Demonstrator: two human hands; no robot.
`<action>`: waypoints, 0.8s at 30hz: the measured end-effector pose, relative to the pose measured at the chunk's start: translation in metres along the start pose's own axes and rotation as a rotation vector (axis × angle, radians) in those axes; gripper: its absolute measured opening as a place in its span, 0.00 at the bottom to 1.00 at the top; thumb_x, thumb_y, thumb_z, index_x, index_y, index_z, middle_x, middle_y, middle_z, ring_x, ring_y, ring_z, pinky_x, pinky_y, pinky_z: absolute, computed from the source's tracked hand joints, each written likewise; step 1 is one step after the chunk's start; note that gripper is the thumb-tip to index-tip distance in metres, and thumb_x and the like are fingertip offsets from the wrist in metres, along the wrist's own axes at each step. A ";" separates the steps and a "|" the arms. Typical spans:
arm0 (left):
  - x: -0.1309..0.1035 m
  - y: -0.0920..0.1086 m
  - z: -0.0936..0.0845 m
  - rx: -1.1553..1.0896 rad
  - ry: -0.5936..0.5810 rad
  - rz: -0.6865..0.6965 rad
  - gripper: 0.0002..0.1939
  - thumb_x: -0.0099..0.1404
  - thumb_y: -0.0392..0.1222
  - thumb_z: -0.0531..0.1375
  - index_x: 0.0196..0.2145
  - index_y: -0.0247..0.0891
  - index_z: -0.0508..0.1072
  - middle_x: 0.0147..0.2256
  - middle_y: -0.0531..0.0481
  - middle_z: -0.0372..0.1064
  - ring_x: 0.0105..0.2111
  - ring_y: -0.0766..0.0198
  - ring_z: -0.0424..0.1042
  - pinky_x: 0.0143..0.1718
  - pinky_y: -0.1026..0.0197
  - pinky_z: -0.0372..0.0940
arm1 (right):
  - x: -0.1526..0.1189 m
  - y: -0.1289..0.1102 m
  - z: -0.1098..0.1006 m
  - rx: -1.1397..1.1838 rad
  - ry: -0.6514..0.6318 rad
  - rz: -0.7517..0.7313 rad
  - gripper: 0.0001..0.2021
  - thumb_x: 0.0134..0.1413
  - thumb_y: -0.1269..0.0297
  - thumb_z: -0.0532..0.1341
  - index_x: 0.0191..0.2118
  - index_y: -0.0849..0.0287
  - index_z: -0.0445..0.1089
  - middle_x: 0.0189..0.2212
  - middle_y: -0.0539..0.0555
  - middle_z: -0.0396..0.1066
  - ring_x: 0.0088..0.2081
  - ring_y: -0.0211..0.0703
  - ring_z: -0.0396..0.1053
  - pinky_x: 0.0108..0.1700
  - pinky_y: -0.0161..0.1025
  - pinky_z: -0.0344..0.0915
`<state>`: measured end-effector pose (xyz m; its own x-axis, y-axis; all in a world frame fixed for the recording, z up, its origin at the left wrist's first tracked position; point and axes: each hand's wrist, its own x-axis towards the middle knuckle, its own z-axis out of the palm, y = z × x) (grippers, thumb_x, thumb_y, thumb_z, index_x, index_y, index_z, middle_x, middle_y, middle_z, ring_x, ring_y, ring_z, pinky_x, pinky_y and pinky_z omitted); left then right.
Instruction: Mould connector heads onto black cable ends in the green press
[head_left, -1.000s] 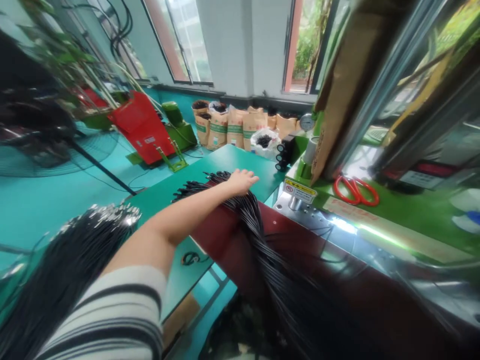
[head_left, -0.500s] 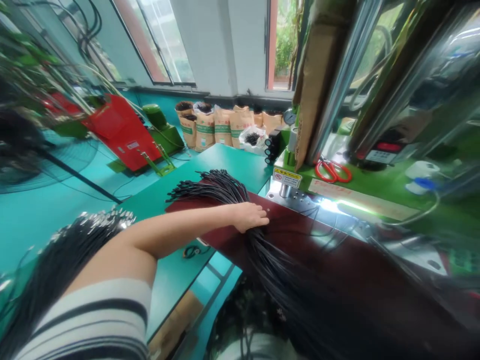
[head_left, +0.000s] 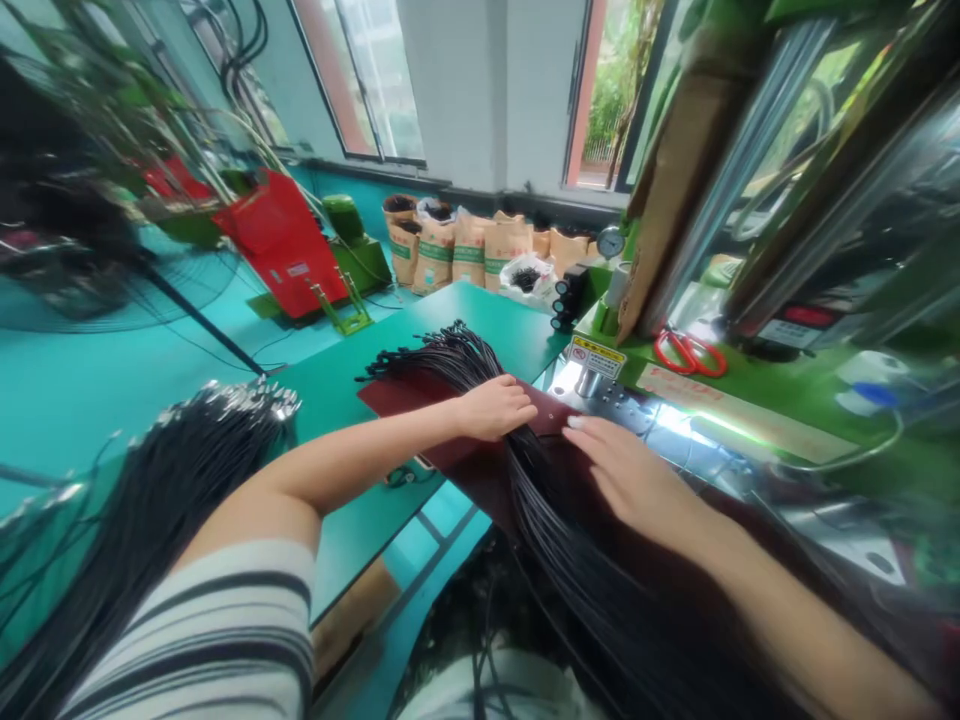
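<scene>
A thick bundle of black cables runs across a dark red board, its far ends fanned out beyond the board's left part. My left hand is closed around the bundle near those ends. To its right, my right hand reaches in over the board beside the cables. Its fingers are stretched out, with nothing seen in them. Whether its underside touches the board or cables I cannot tell. Another heap of black cables with shiny metal ends lies to the left of my left arm.
A green table extends beyond the board. At the right stands a green machine with metal columns and red-handled scissors on it. Paper sacks line the wall. A red machine and a fan stand at left.
My right hand has come into view from the lower right, up to the bundle's right side. My left hand still grips the cables. The camera has turned slightly left.
</scene>
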<state>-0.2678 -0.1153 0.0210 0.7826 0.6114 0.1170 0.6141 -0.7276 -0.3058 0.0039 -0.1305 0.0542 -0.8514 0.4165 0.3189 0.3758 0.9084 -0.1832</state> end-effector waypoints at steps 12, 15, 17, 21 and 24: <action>-0.029 -0.022 -0.029 0.117 0.046 -0.099 0.07 0.62 0.37 0.49 0.34 0.37 0.66 0.29 0.47 0.67 0.30 0.60 0.64 0.34 0.56 0.51 | 0.027 0.041 0.089 -0.372 -0.222 0.111 0.20 0.58 0.73 0.48 0.56 0.65 0.58 0.50 0.64 0.61 0.48 0.54 0.60 0.42 0.48 0.60; -0.032 -0.023 -0.033 0.127 0.036 -0.157 0.09 0.64 0.37 0.47 0.34 0.37 0.66 0.29 0.46 0.67 0.31 0.60 0.64 0.34 0.56 0.51 | 0.029 0.042 0.088 -0.421 -0.262 0.082 0.14 0.56 0.77 0.48 0.44 0.65 0.66 0.39 0.61 0.66 0.41 0.50 0.64 0.39 0.44 0.60; -0.033 -0.027 -0.038 0.134 0.018 -0.214 0.10 0.64 0.37 0.46 0.34 0.37 0.66 0.30 0.45 0.67 0.32 0.59 0.64 0.34 0.56 0.51 | 0.024 0.043 0.084 -0.427 -0.293 0.065 0.11 0.54 0.78 0.49 0.36 0.64 0.68 0.32 0.59 0.66 0.35 0.46 0.65 0.36 0.41 0.60; -0.040 -0.042 -0.036 0.123 -0.026 -0.255 0.07 0.63 0.36 0.48 0.35 0.38 0.66 0.30 0.45 0.67 0.32 0.59 0.65 0.32 0.57 0.51 | -0.010 0.045 0.066 -0.398 -0.326 0.017 0.09 0.54 0.77 0.51 0.30 0.62 0.67 0.27 0.55 0.66 0.30 0.43 0.65 0.33 0.40 0.61; -0.052 -0.051 -0.018 0.087 -0.056 -0.255 0.05 0.59 0.35 0.52 0.34 0.38 0.66 0.28 0.46 0.67 0.31 0.60 0.65 0.31 0.57 0.50 | -0.038 0.041 0.054 -0.297 -0.126 -0.017 0.07 0.57 0.71 0.53 0.38 0.61 0.68 0.37 0.57 0.68 0.38 0.45 0.66 0.40 0.43 0.63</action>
<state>-0.3377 -0.1156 0.0471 0.5958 0.7892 0.1490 0.7775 -0.5203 -0.3533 0.0321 -0.1110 -0.0160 -0.8902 0.4102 0.1981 0.4355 0.8939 0.1064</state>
